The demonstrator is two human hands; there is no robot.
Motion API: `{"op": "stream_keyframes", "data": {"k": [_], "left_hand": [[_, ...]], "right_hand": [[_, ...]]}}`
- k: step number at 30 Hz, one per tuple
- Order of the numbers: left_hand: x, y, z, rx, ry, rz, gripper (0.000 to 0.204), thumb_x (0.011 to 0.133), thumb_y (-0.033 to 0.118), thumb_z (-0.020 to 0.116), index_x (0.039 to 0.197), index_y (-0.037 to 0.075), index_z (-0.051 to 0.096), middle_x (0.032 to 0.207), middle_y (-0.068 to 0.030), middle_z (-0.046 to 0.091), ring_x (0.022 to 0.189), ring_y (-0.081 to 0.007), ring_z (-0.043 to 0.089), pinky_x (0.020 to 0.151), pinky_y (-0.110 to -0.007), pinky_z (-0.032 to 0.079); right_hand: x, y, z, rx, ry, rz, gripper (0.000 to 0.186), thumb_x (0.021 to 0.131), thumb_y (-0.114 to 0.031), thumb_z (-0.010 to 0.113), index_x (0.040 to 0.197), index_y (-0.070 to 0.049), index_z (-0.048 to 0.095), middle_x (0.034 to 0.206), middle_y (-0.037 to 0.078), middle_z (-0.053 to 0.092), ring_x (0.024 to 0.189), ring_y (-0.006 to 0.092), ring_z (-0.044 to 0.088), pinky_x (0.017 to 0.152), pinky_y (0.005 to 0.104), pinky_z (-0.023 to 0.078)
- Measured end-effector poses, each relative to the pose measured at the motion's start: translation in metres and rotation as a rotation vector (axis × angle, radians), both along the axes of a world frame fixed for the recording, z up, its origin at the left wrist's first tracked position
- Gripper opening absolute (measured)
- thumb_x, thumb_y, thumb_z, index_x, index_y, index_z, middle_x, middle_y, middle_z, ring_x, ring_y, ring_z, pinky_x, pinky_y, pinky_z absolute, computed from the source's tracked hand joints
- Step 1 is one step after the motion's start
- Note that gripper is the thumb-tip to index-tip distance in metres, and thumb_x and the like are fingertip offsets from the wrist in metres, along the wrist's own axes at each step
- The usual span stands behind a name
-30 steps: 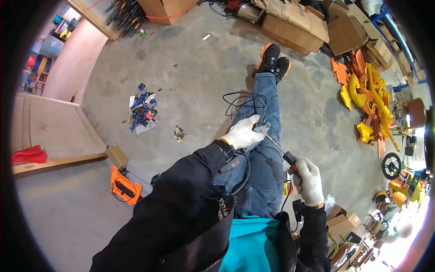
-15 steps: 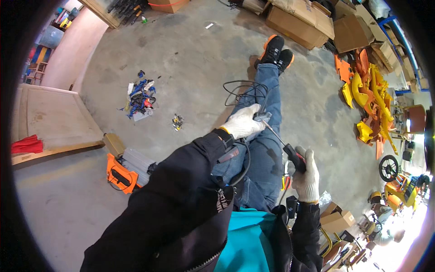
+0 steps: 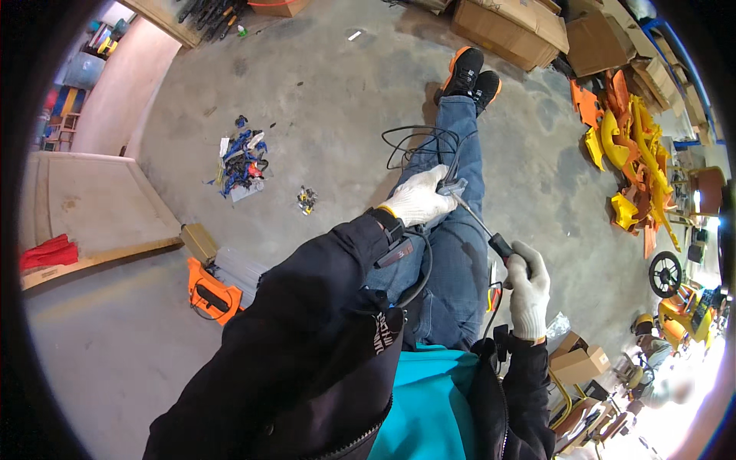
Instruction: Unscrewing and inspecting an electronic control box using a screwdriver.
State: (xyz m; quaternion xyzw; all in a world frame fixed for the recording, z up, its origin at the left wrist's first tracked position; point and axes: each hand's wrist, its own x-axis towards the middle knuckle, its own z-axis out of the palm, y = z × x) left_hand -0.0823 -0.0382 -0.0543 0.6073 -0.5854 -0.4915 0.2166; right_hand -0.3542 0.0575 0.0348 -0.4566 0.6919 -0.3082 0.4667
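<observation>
My left hand [image 3: 420, 198], in a white knit glove, grips a small grey part [image 3: 454, 187] above my outstretched legs. A black cable [image 3: 458, 146] rises from the part and loops over my shins. Its inner details are too small to make out. In my gloved right hand [image 3: 529, 291] is a screwdriver [image 3: 501, 244] with a black and red handle, my fingers closed around the handle's end. The screwdriver's thin metal shaft points up and left, and its tip meets the grey part beside my left fingers.
Blue wiring scraps [image 3: 244, 162] and a small pile of metal bits [image 3: 307, 199] lie on the concrete floor to the left. An orange-ended grey case [image 3: 213, 292] stands nearer. Yellow and orange plastic panels [image 3: 625, 153] are heaped at right, below cardboard boxes [image 3: 510, 34].
My right fingers and thumb have curled in around the screwdriver's handle, where the thumb stood up before. The tip stays at the grey part. The whole view has shifted slightly.
</observation>
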Motion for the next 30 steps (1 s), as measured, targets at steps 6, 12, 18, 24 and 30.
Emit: {"op": "stream_keyframes", "data": {"k": [6,12,18,24,30], "left_hand": [[0.001,-0.005,0.011,0.108,0.017,-0.070,0.082,0.090,0.053,0.073,0.152,0.003,0.053,0.148,-0.0274,0.061,0.142,-0.0407,0.055,0.118,-0.041,0.041],[0.003,-0.001,0.016,0.089,-0.031,-0.073,0.088,0.089,0.053,0.072,0.156,0.002,0.047,0.152,-0.0298,0.057,0.144,-0.0425,0.053,0.119,-0.043,0.040],[0.007,-0.003,0.024,0.124,-0.039,-0.099,0.101,0.089,0.056,0.070,0.163,-0.004,0.036,0.159,-0.0324,0.049,0.150,-0.0428,0.047,0.124,-0.042,0.036],[0.003,-0.003,0.021,0.125,-0.013,-0.104,0.104,0.087,0.059,0.071,0.163,-0.004,0.037,0.159,-0.0325,0.048,0.150,-0.0430,0.047,0.124,-0.042,0.036],[0.008,-0.001,0.016,0.104,-0.026,-0.121,0.102,0.088,0.057,0.072,0.163,-0.004,0.036,0.160,-0.0319,0.048,0.150,-0.0425,0.046,0.124,-0.042,0.036]], "right_hand": [[0.005,0.000,0.005,0.214,-0.449,-0.309,0.053,0.108,-0.049,0.059,0.126,0.000,0.067,0.087,0.007,0.063,0.062,0.0113,0.057,0.051,0.0272,0.044],[-0.004,-0.005,0.011,0.215,-0.169,-0.196,0.055,0.108,-0.055,0.053,0.118,-0.004,0.070,0.079,0.003,0.063,0.049,0.0070,0.045,0.042,0.0244,0.029],[-0.005,-0.007,0.005,0.014,-0.156,-0.132,0.027,0.104,-0.020,0.066,0.125,-0.002,0.061,0.092,0.005,0.061,0.070,0.0112,0.058,0.067,0.0264,0.050],[0.006,-0.006,0.004,-0.027,-0.348,-0.313,0.037,0.105,-0.020,0.066,0.135,-0.001,0.057,0.103,0.011,0.063,0.075,0.0134,0.061,0.070,0.0267,0.052],[0.001,-0.016,0.020,0.093,-0.114,-0.149,0.049,0.110,-0.043,0.053,0.136,-0.002,0.061,0.083,0.005,0.065,0.057,0.0073,0.051,0.051,0.0238,0.042]]}}
